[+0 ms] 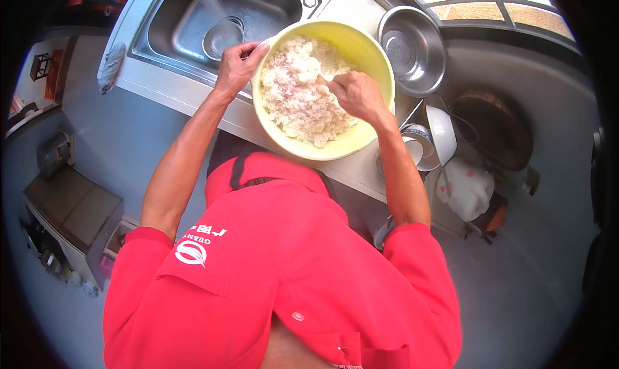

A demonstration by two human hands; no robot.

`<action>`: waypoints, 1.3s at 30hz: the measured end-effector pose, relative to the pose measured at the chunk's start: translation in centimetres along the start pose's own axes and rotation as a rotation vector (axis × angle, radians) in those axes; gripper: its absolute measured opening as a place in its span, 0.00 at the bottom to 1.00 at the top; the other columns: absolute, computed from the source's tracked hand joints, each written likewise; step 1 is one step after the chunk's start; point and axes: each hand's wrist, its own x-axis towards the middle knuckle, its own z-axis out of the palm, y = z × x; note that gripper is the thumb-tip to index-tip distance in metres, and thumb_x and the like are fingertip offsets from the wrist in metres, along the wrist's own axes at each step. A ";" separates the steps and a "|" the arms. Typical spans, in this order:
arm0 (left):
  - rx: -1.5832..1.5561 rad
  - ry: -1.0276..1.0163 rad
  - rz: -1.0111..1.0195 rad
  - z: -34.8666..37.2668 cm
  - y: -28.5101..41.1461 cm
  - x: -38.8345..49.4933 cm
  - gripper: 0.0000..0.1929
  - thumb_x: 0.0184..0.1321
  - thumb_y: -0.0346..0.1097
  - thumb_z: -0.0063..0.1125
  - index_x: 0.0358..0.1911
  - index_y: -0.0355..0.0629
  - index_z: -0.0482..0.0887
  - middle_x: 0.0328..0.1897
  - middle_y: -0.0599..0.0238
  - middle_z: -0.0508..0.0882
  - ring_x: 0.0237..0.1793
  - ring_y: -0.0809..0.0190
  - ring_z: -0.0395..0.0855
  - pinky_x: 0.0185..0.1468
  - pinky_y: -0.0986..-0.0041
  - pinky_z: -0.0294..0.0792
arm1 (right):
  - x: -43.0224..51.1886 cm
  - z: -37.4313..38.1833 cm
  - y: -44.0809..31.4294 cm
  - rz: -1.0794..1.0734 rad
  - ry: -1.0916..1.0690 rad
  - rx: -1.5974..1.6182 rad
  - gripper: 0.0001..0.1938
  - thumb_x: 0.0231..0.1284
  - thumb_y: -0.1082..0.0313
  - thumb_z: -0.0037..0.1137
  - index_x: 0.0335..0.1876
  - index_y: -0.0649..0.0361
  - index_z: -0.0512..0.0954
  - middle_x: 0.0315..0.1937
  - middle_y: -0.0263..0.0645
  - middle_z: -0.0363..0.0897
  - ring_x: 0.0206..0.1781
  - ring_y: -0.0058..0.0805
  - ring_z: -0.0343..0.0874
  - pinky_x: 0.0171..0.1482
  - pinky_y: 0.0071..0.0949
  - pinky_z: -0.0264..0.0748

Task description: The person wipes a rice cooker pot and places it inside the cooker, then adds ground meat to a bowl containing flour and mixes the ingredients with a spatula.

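A large yellow plastic basin (325,152) stands on the counter beside the sink. It holds a pale, crumbly food mixture (302,96) with pinkish bits in it. My left hand (242,67) grips the basin's rim on its left side, thumb on top. Over the mixture, my right hand (357,94) is closed around a utensil whose light-coloured end shows at the fingers; the rest of it is hidden in the food, so its kind is unclear.
Behind the left hand lies a stainless steel sink (181,18), with water falling into it. A metal basin (411,50) sits right of the yellow one. Bowls (441,132), a white plastic container (465,187) and a round dark wooden board (491,127) are at the right. A grey cloth (112,68) hangs over the counter's left end.
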 end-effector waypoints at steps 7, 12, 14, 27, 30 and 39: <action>-0.016 0.015 0.010 0.0 -0.5 0.1 0.20 0.71 0.44 0.68 0.53 0.32 0.91 0.41 0.62 0.93 0.41 0.72 0.86 0.47 0.77 0.77 | -3.0 -5.1 2.5 0.158 0.061 -0.593 0.11 0.64 0.66 0.56 0.35 0.62 0.88 0.29 0.54 0.87 0.34 0.53 0.89 0.39 0.51 0.84; -0.032 -0.003 0.030 0.1 -0.5 0.2 0.20 0.72 0.44 0.68 0.53 0.32 0.91 0.41 0.62 0.93 0.41 0.72 0.86 0.47 0.77 0.77 | -2.6 0.1 5.2 0.332 -0.036 -0.366 0.12 0.58 0.67 0.55 0.36 0.66 0.88 0.36 0.58 0.88 0.38 0.57 0.89 0.45 0.49 0.84; -0.029 0.001 0.036 0.2 -0.1 0.3 0.20 0.72 0.44 0.67 0.53 0.32 0.91 0.42 0.62 0.93 0.41 0.72 0.86 0.47 0.77 0.77 | -1.7 1.8 6.6 0.396 -0.034 -0.124 0.15 0.61 0.64 0.52 0.34 0.67 0.87 0.32 0.58 0.87 0.35 0.56 0.88 0.44 0.46 0.82; -0.031 0.005 0.015 0.1 -0.8 0.2 0.19 0.72 0.44 0.67 0.54 0.33 0.91 0.42 0.62 0.93 0.41 0.71 0.87 0.48 0.77 0.78 | -2.6 -4.2 1.7 0.218 0.131 -0.482 0.11 0.62 0.66 0.56 0.32 0.65 0.86 0.29 0.57 0.86 0.38 0.53 0.90 0.40 0.48 0.83; -0.010 -0.024 0.032 -0.2 -0.4 0.2 0.19 0.72 0.44 0.68 0.54 0.33 0.91 0.42 0.61 0.93 0.41 0.70 0.87 0.48 0.76 0.78 | -2.6 -1.8 4.6 0.201 0.012 -0.592 0.08 0.53 0.69 0.60 0.30 0.65 0.87 0.30 0.58 0.86 0.38 0.55 0.90 0.39 0.51 0.84; 0.053 0.041 0.136 0.4 -1.1 0.3 0.20 0.71 0.45 0.68 0.52 0.32 0.91 0.38 0.62 0.92 0.37 0.70 0.86 0.44 0.75 0.78 | -4.8 2.6 6.2 0.450 -0.184 0.466 0.15 0.58 0.62 0.60 0.29 0.69 0.87 0.20 0.45 0.82 0.24 0.33 0.81 0.31 0.34 0.76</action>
